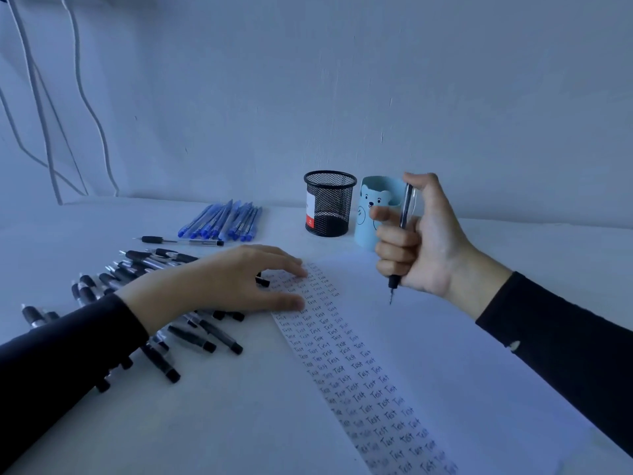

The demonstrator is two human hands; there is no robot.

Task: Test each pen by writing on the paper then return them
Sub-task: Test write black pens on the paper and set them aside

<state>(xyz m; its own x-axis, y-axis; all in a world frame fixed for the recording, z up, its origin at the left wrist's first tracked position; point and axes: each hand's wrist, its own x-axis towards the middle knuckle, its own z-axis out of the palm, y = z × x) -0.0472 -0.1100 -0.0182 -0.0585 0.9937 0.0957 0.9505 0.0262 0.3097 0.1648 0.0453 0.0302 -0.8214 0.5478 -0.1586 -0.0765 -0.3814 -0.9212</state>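
Head view: black pen (406,207), light, stiff, smooth-barrelled by the look, held upright, tip down, in closed fist of right grip (419,234) above paper (411,337); best hold judged rubber sleeve near tip; left grip (233,279) flat, fingers straight, pressing paper on table (222,423).

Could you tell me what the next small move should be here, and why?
Probably lower the pen in the right hand to the blank paper beside the written columns: its tip points down, clear of the sheet, and the left hand rests on the paper's edge, steadying it.
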